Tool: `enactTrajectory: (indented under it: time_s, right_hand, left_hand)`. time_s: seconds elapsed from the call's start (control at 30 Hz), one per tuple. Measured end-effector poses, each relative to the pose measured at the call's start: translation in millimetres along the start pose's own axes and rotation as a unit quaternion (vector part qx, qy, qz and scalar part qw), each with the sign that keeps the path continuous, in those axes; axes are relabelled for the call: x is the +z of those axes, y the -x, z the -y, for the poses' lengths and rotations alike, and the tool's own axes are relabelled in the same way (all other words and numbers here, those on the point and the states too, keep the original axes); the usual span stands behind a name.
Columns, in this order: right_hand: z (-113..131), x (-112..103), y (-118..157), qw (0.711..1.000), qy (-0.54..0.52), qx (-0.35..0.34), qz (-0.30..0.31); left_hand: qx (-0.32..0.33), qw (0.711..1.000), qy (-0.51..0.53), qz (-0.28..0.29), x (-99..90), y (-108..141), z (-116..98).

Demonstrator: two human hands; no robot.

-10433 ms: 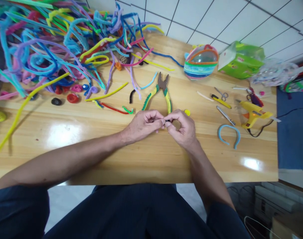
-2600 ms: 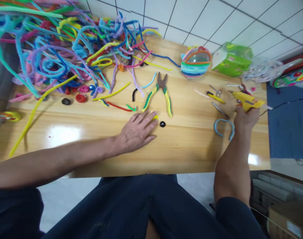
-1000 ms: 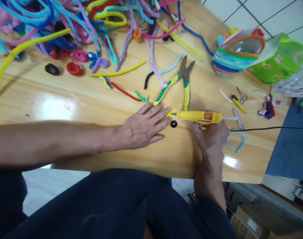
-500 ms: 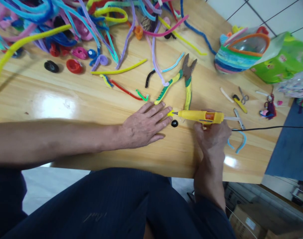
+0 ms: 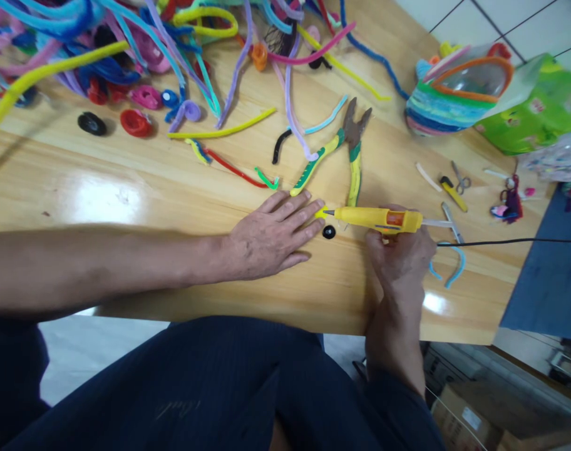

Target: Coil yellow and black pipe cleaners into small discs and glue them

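Note:
My left hand lies flat on the wooden table, fingers stretched out to the right. Beneath its fingertips shows the edge of a small yellow piece, mostly hidden. My right hand is wrapped round a yellow glue gun, with a clear glue stick poking out of its back end. The nozzle points left and meets the yellow piece, or hovers just over it. A round black button-like piece sits just below the nozzle. Behind the hands lie spread pliers with green and yellow handles.
Many coloured pipe cleaners are heaped at the back left. Short pipe cleaner pieces lie beyond my left hand. A striped colourful basket, a yellow cutter and small scissors are at the right. The gun's black cord crosses the table's right edge.
Both hands and the glue gun hold almost the same place. The surroundings have shifted very slightly with a small movement of the camera.

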State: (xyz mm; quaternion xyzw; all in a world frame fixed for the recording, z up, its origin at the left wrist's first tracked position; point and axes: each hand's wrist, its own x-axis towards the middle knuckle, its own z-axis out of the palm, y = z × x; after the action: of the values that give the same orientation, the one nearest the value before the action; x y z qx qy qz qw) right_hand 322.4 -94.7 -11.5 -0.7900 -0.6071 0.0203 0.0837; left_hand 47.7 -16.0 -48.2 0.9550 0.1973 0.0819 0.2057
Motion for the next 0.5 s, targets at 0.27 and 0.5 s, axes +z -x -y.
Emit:
enactTrajectory:
  time_s: [0.27,0.5]
  right_hand:
    - [2.1,-0.4,0.2,1.000,-0.003,-0.001,-0.011]
    - [3.4,-0.8,-0.8,1.000,-0.007,0.010,-0.001]
  left_hand:
    - [-0.002,1.000,-0.001,0.008,-3.4,-0.8,-0.5]
    - [-0.003,1.000,-0.007,0.019,-3.8,-0.5,-0.5]
